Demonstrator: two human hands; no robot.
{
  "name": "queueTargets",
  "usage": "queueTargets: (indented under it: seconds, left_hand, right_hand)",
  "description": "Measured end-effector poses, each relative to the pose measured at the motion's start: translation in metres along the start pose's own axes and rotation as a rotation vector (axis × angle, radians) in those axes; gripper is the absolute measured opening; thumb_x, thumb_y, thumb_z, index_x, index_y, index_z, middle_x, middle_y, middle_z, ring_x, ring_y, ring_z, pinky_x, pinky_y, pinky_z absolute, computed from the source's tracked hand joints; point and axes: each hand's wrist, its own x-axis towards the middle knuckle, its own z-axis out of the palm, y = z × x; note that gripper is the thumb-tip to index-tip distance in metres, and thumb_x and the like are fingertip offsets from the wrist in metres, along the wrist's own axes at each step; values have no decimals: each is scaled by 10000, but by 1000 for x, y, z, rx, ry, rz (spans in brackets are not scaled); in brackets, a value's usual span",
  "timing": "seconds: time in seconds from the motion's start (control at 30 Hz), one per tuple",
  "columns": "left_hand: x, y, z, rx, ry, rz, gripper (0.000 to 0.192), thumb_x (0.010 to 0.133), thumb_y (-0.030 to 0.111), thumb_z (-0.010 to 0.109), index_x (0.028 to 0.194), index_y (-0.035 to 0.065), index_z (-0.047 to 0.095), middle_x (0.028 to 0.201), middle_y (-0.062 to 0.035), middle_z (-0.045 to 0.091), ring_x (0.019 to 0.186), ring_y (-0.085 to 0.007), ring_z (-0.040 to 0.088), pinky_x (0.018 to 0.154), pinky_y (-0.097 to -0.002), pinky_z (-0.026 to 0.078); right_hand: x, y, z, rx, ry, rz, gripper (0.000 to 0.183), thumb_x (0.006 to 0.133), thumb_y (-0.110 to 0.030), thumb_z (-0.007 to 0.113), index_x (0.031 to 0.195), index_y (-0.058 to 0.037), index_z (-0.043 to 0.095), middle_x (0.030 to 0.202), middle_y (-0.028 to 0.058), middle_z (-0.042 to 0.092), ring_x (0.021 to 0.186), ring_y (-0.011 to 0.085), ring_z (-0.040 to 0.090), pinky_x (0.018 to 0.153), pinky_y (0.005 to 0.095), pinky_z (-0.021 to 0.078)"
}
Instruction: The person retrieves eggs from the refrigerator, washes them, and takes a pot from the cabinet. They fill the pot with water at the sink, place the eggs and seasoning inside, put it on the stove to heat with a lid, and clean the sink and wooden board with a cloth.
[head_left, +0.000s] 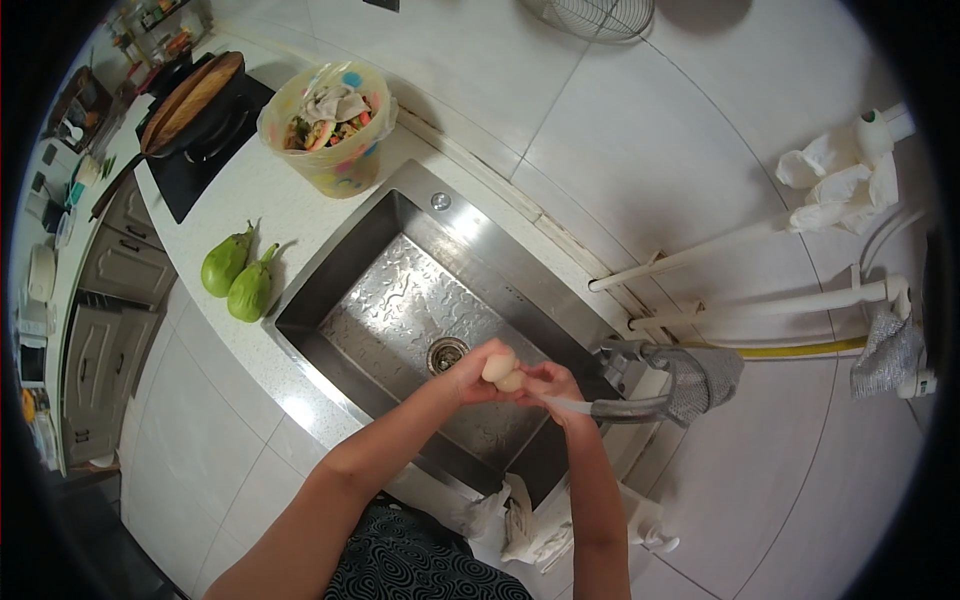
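Over the stainless steel sink, my left hand is closed around pale eggs; at least two show. My right hand meets it from the right, its fingers against the lower egg. A stream of water runs from the faucet spout onto my right hand. Part of the eggs is hidden by my fingers. Below my hands, the sink's wet floor holds a round drain strainer.
Two green eggplants lie on the white countertop. A plastic-lined bin of food scraps stands behind them. Farther left, a black pan with a wooden lid sits on the stove. Crumpled cloths hang at the sink's near right corner.
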Motion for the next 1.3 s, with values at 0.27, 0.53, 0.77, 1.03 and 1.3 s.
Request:
queueTargets:
  seconds: [0.27,0.53,0.77,1.03,1.3]
  left_hand:
    - [1,0,0,-6,-1,-2,301,671,309,477,778,29,507,886,-112,512,851,-248,494,742,-417,407]
    - [3,-1,-1,2,42,12,302,675,313,473,769,28,503,878,-113,512,847,-249,493,749,-426,401]
    - [4,-1,-5,-34,12,-2,297,676,311,467,766,31,504,880,-111,511,855,-246,491,747,-428,398]
    - [2,-3,-2,-30,37,17,281,671,320,477,759,54,501,824,-92,519,778,-232,516,689,-403,429]
    - [4,-4,-4,-13,37,15,293,680,310,467,770,33,507,882,-114,509,855,-256,492,744,-430,400]
  right_hand:
    - [4,3,-4,14,-12,3,247,668,-86,596,839,49,481,812,109,514,674,182,551,584,302,499]
    - [4,0,-3,0,-13,19,240,655,-84,598,828,37,485,785,105,519,650,181,554,570,295,496]
    - [6,2,-5,23,-43,-1,236,655,-89,606,814,33,482,777,107,520,616,186,556,565,303,496]
    - [5,5,-4,20,-31,-7,225,659,-79,604,809,31,478,778,111,518,616,188,556,569,300,497]
    - [12,13,-8,-43,-9,-9,241,667,-109,604,817,29,475,774,102,513,623,184,553,570,306,493]
